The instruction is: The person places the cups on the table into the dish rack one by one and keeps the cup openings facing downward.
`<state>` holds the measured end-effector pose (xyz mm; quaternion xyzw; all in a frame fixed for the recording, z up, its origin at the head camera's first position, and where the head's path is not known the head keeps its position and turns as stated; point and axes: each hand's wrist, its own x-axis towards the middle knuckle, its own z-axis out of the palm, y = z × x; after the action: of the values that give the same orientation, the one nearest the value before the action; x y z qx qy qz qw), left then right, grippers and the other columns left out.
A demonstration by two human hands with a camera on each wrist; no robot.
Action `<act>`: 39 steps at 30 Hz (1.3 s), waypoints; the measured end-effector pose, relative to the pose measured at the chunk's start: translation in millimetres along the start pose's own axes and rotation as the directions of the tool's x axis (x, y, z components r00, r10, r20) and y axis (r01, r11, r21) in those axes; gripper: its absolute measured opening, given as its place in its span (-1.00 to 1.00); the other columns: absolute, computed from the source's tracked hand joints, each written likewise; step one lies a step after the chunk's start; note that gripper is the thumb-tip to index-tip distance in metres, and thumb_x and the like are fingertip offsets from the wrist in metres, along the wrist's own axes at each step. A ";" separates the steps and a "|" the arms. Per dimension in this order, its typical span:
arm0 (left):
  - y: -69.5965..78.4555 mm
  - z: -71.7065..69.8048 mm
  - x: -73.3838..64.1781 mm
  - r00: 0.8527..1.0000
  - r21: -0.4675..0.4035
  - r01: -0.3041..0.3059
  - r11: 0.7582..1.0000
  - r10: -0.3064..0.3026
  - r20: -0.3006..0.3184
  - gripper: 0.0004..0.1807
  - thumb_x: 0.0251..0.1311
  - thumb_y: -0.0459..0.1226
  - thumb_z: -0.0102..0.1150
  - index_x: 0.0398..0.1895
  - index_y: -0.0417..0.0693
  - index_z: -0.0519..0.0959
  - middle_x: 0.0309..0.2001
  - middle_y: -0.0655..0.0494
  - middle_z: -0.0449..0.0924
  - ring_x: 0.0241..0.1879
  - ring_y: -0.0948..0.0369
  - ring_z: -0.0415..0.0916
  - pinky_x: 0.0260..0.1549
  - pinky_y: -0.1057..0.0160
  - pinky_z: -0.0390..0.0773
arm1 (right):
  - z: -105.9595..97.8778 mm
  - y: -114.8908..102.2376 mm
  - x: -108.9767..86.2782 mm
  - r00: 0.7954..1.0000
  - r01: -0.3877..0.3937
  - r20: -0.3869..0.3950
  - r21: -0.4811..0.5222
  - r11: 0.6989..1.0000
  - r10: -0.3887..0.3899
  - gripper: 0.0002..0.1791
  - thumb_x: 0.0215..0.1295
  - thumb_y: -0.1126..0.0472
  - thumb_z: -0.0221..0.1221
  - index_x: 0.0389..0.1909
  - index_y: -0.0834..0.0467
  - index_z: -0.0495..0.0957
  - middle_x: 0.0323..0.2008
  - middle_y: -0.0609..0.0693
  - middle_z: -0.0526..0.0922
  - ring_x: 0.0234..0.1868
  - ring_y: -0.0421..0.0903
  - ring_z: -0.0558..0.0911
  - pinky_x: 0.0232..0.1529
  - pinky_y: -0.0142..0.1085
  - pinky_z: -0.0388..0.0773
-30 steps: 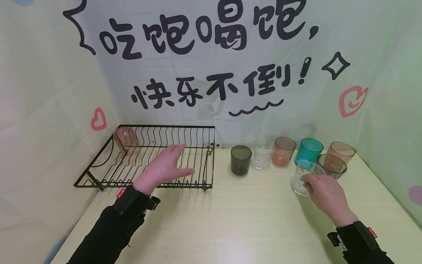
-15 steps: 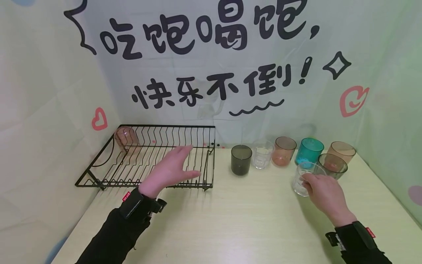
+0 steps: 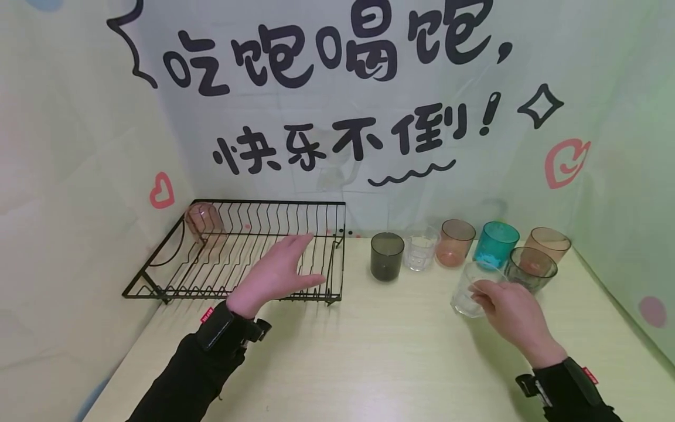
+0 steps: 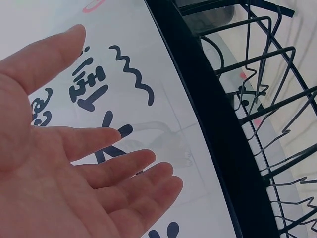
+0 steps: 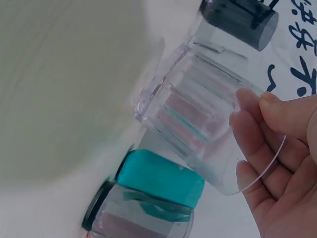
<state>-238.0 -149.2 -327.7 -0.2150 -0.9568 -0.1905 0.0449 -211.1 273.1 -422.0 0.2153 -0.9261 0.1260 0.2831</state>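
My right hand (image 3: 514, 313) pinches a clear drinking glass (image 3: 464, 299) near its rim, on the right side of the table. In the right wrist view the thumb is outside the clear glass (image 5: 190, 106), and fingers show through its wall. Whether its base touches the table I cannot tell. My left hand (image 3: 276, 271) holds nothing and hovers over the front right part of a black wire dish rack (image 3: 269, 202). Its fingers are spread in the left wrist view, beside the rack's dark bar (image 4: 200, 109). A pink glass (image 3: 204, 220) leans in the rack's back left corner.
Along the back stand a dark grey glass (image 3: 387, 261), another clear glass (image 3: 420, 252), a pinkish glass (image 3: 453, 247) and a teal glass (image 3: 495, 243). An amber glass (image 3: 551, 241) and a smoky glass (image 3: 529, 269) stand right of the held one. Fabric walls enclose the table (image 3: 369, 363).
My right hand has carried the clear glass a little left, away from the smoky one, and it now tilts slightly. My left hand has drifted slightly right over the rack.
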 end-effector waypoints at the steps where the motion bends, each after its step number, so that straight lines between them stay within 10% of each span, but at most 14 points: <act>1: 0.4 0.2 0.3 1.000 -0.001 -0.001 1.000 0.001 -0.001 -0.02 -0.09 0.18 0.19 0.35 -0.06 0.05 0.25 -0.14 0.18 0.22 -0.06 0.13 0.11 -0.03 0.24 | -0.5 -1.9 0.9 1.000 -0.001 -0.003 0.012 1.000 0.001 -0.75 -0.07 0.26 0.28 -0.28 0.11 0.57 -0.44 -0.05 0.61 -0.49 -0.06 0.54 -0.43 -0.14 0.47; 19: 15.1 2.7 2.4 1.000 -0.054 -0.017 0.998 0.016 -0.013 -0.02 -0.13 0.19 0.22 0.37 0.27 -0.02 0.28 -0.04 0.15 0.24 0.01 0.11 0.09 -0.04 0.24 | -9.3 -28.9 14.6 0.998 -0.070 0.006 0.213 0.975 0.070 -0.81 0.11 0.17 0.19 -0.21 0.01 0.54 -0.35 -0.21 0.60 -0.37 -0.24 0.53 -0.36 -0.23 0.48; 39: 31.3 4.2 5.0 0.999 -0.130 -0.036 0.991 0.031 -0.044 0.02 -0.16 0.27 0.18 0.36 0.12 0.03 0.31 0.09 0.12 0.29 0.10 0.02 0.17 0.05 0.14 | -9.6 -50.4 25.5 0.984 -0.145 -0.048 0.351 0.925 0.172 -0.80 0.16 0.15 0.14 -0.16 -0.03 0.53 -0.33 -0.26 0.61 -0.30 -0.25 0.55 -0.35 -0.27 0.47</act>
<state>-229.2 -119.4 -319.9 -0.2295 -0.9373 -0.2565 0.0542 -201.9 224.1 -393.8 0.1809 -0.8922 0.3174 0.2655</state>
